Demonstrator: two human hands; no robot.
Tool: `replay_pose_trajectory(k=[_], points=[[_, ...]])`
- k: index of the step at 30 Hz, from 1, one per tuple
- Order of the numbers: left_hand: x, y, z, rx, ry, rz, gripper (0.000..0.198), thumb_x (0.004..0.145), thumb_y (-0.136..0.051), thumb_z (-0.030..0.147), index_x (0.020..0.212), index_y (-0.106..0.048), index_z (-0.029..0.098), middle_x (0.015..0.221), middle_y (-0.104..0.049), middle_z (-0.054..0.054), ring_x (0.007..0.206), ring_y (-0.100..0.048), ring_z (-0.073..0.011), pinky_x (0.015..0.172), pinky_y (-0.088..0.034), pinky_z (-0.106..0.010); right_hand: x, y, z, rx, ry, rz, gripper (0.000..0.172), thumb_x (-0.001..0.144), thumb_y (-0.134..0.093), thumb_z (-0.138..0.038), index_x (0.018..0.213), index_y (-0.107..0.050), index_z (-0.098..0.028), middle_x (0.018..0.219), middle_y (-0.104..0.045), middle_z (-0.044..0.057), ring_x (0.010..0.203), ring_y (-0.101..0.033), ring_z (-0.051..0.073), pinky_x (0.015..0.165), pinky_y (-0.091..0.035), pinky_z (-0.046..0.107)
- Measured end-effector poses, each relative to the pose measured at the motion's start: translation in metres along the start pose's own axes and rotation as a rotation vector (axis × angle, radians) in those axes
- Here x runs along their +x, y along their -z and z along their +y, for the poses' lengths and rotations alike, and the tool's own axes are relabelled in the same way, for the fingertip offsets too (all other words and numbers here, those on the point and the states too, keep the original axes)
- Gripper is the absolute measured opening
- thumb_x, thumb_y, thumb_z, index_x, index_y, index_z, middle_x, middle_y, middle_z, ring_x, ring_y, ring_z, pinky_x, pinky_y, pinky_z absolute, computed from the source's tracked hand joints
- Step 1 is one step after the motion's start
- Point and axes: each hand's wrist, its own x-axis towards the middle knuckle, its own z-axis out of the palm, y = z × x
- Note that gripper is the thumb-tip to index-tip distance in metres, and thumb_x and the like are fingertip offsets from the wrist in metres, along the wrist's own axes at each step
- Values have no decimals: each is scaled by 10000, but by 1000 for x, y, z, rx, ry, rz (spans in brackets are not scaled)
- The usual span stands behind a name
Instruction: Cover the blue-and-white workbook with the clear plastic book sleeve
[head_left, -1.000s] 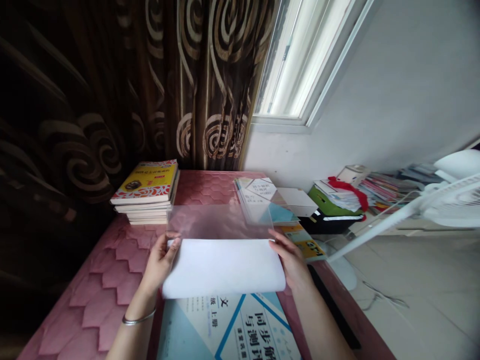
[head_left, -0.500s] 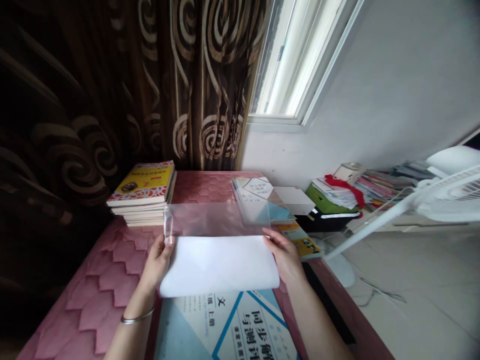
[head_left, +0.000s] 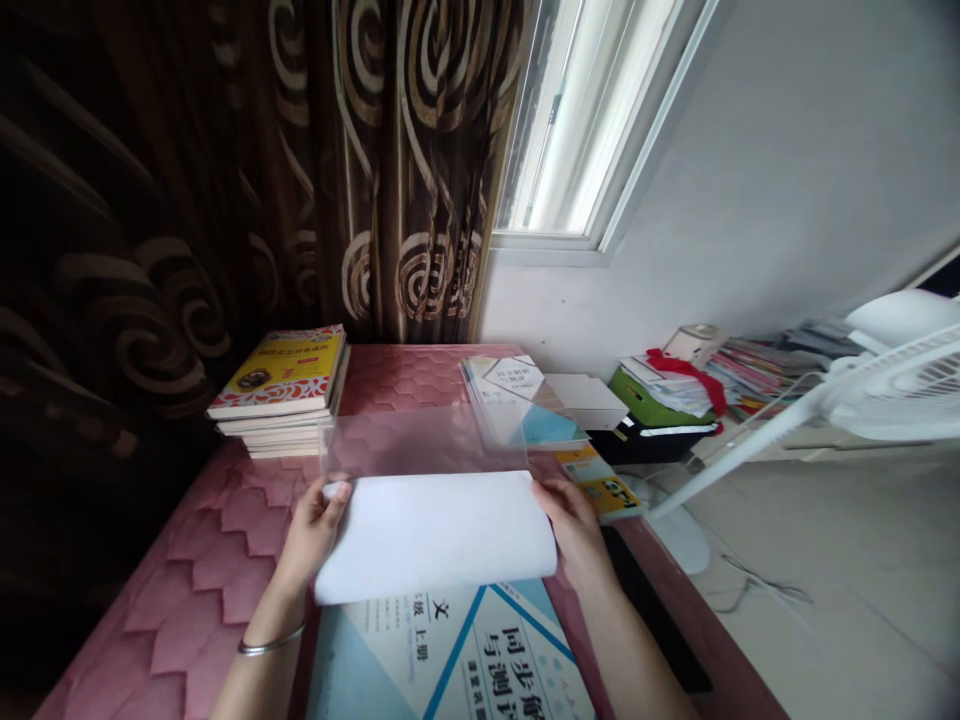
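Observation:
A blank white sheet [head_left: 442, 530] spans the space between my hands, its near edge curling down over a blue-and-white workbook [head_left: 450, 660]. My left hand [head_left: 319, 520] pinches the sheet's left edge, thumb on top. On the opposite edge, my right hand [head_left: 566, 515] grips with its thumb on the paper and its other fingers mostly hidden. Beyond the sheet's far edge extends a clear plastic film [head_left: 424, 440], possibly a book cover. Whether the sheet joins the workbook is hidden by the curl.
The pink quilted surface [head_left: 180, 580] holds a stack of books [head_left: 281, 385] at the left back. Other workbooks [head_left: 517, 395], a yellow book [head_left: 600, 485] and a black strip [head_left: 656, 610] lie right. A white fan [head_left: 892, 390] stands beyond.
The clear film has shifted slightly left, its right edge now apart from my right hand. My right fingers sit a little lower on the white sheet's edge.

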Motion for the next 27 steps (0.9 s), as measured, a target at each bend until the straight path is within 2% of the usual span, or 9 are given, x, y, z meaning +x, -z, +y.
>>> replay_pose_trajectory(k=[5, 10, 20, 27], points=[[-1, 1, 1, -29, 14, -12, 490, 638, -716, 589, 853, -624, 158, 660, -582, 10, 562, -469, -103, 512, -377, -189, 2, 7, 6, -45, -48, -71, 362, 546, -799, -517, 698, -680, -211, 668, -674, 5, 623, -575, 185, 523, -424, 268], [-1, 3, 0, -21, -11, -28, 483, 641, -713, 596, 833, -627, 162, 692, -600, -2, 606, -499, -112, 561, -407, -194, 2, 3, 0, -78, -64, -115, 396, 553, -795, -535, 745, -719, -198, 688, -691, 18, 629, -576, 184, 530, -420, 264], [-2, 5, -3, -26, 28, -36, 494, 610, -714, 621, 757, -581, 169, 601, -548, 30, 521, -460, -90, 485, -380, -187, 1, -8, -4, -60, 81, -85, 386, 565, -782, -542, 726, -722, -197, 718, -699, 33, 667, -590, 197, 585, -451, 279], [-6, 1, 10, -71, 122, -63, 515, 578, -773, 574, 790, -551, 161, 640, -606, 18, 501, -516, -99, 457, -408, -198, 0, -18, -4, -129, 216, 10, 322, 624, -735, -517, 687, -691, -204, 669, -685, 29, 680, -608, 208, 638, -475, 304]])
